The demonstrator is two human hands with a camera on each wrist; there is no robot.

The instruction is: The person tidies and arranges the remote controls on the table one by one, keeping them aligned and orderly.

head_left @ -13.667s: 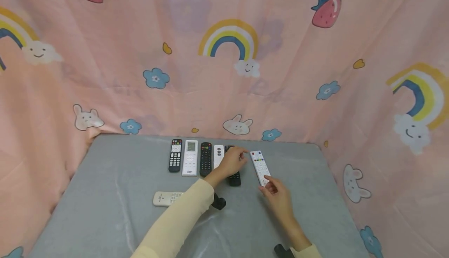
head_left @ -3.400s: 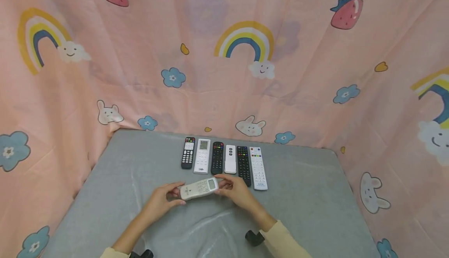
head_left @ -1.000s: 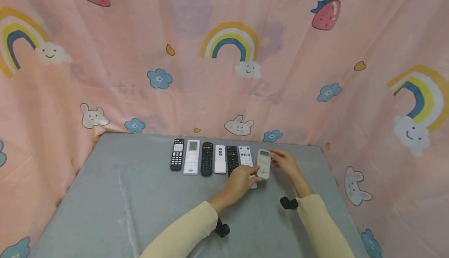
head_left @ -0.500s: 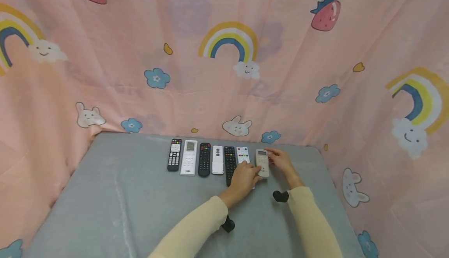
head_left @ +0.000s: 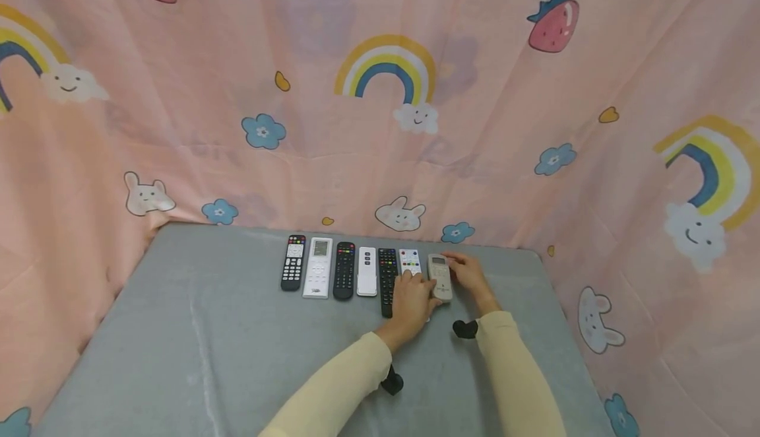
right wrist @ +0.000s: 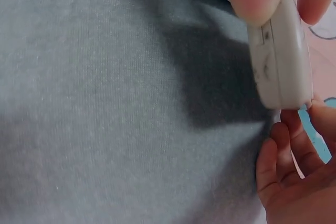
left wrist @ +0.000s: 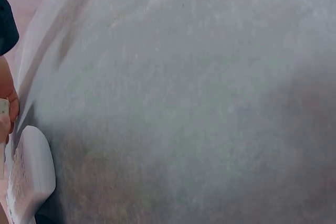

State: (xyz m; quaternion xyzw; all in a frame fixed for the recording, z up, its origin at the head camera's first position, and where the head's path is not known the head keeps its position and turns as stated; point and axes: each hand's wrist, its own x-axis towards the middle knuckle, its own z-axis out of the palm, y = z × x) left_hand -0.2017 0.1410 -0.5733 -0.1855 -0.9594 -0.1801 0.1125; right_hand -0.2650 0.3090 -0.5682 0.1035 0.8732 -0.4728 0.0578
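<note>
A beige remote control (head_left: 440, 277) with a small screen is at the right end of a row of remotes. My left hand (head_left: 411, 302) pinches its near end between thumb and finger. At its far end my right hand (head_left: 470, 274) grips the corner. In the right wrist view the beige remote (right wrist: 283, 61) is held between both hands, its shadow on the cloth. My left hand crosses over a white remote with coloured buttons (head_left: 410, 260), hiding its lower half. Its rounded end shows as the white remote (left wrist: 39, 169) in the left wrist view.
Left of it stand a black remote (head_left: 387, 275), a slim white remote (head_left: 367, 272), another black remote (head_left: 344, 272), a white remote with a screen (head_left: 318, 268) and a black-and-white remote (head_left: 293, 263). A grey cloth (head_left: 237, 358) covers the table; a pink curtain (head_left: 332, 179) hangs behind.
Earlier, the white remote with coloured buttons joined the row. The beige remote was then lifted from the front, turned upright and brought to the row's right end; lately it has shifted slightly left.
</note>
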